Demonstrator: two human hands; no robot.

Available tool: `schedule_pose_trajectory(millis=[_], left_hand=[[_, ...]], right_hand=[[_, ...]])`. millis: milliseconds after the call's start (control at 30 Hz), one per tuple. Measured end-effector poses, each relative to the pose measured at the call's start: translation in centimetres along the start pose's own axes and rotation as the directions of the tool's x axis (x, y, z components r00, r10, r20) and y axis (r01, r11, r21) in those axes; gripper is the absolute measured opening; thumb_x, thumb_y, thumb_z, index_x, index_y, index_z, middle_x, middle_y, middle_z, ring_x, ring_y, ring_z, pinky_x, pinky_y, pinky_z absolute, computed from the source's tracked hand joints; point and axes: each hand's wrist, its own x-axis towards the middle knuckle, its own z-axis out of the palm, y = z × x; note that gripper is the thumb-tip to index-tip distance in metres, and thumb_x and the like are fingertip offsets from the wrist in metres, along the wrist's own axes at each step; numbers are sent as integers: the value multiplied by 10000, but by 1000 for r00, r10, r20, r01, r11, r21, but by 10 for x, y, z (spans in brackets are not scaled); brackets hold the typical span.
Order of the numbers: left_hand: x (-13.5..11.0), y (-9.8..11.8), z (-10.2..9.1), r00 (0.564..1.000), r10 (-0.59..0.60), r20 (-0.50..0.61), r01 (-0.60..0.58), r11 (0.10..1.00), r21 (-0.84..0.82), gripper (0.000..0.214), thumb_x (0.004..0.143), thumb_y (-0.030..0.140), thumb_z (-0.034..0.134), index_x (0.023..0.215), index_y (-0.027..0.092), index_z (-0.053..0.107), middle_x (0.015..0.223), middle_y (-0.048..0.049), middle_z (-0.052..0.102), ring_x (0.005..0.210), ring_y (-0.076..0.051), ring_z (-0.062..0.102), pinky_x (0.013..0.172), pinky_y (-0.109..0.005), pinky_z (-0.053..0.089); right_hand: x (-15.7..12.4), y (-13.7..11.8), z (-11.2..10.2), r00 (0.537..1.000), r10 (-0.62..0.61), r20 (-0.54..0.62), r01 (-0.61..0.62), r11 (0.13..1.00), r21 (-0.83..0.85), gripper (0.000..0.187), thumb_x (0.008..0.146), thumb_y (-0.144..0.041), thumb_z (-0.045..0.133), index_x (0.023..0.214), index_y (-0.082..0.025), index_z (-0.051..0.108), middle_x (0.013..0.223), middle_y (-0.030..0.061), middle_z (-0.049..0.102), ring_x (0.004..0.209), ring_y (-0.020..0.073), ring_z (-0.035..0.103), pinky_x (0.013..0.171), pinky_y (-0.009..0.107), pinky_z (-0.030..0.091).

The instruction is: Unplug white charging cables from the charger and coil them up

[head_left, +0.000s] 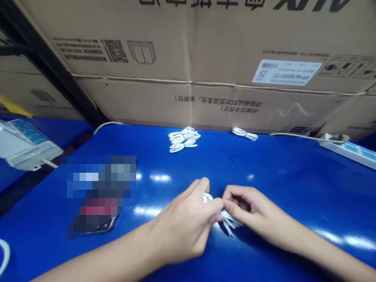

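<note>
A coiled bundle of white cable (230,221) is held just above the blue tabletop, in front of me. My left hand (188,219) is closed around it, thumb on top, with loops showing above the thumb and loose ends poking out below. Against the left thumb tip, the thumb and index finger of my right hand (254,207) pinch together at the middle of the bundle. Whatever sits in that pinch is too small and hidden to make out. Farther back lie a small stack of tied white cable bundles (184,139) and a single tied bundle (245,134).
Large cardboard boxes (188,62) stand along the table's back edge. A power strip (352,150) lies at the right, another white power strip (35,152) at the left. A phone (102,226) lies left, partly under a blurred patch. A dark metal post (55,66) rises at back left.
</note>
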Motion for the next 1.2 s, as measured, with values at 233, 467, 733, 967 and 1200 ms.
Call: schedule_pose_trajectory(millis=[233, 467, 733, 967, 1200], left_hand=[[4, 0, 4, 978, -209, -8, 203, 961, -190, 158, 980, 180, 492, 912, 175, 635, 896, -30, 527, 817, -188, 556, 737, -321, 466], [11, -3, 1, 970, -243, 17, 233, 905, -356, 221, 944, 198, 558, 969, 229, 775, 907, -19, 732, 853, -196, 660, 751, -293, 469], [18, -9, 5, 847, -485, 215, 421, 366, -830, 200, 716, 343, 801, 782, 155, 816, 632, -14, 711, 559, -164, 604, 543, -252, 460], [20, -13, 8, 878, -381, 289, 343, 81, -936, 300, 727, 359, 861, 924, 139, 808, 809, -69, 780, 730, -180, 715, 729, -287, 569], [18, -11, 10, 875, -358, 325, 338, -26, -941, 344, 783, 386, 837, 1008, 129, 793, 971, -109, 795, 911, -202, 744, 865, -304, 576]], right_hand=[[0, 6, 7, 896, -422, -139, 285, 785, -550, 150, 966, -162, 495, 830, -203, 545, 755, -14, 550, 648, 129, 503, 593, 247, 369], [-2, 10, 10, 730, -683, -33, 313, 377, -871, 268, 1027, -168, 464, 805, -173, 614, 751, 28, 612, 645, 166, 509, 597, 293, 358], [-8, 5, 4, 573, -818, 45, 379, 215, -900, 110, 983, -133, 577, 932, -134, 674, 820, 48, 706, 704, 186, 586, 603, 325, 380], [-7, 3, -5, 490, -872, -7, 359, 209, -910, 87, 973, -168, 627, 903, -156, 679, 798, 39, 736, 736, 192, 566, 685, 322, 474], [-4, 6, -7, 459, -888, -22, 361, 209, -909, 45, 912, -159, 694, 881, -174, 665, 774, 54, 725, 757, 206, 555, 699, 347, 502]])
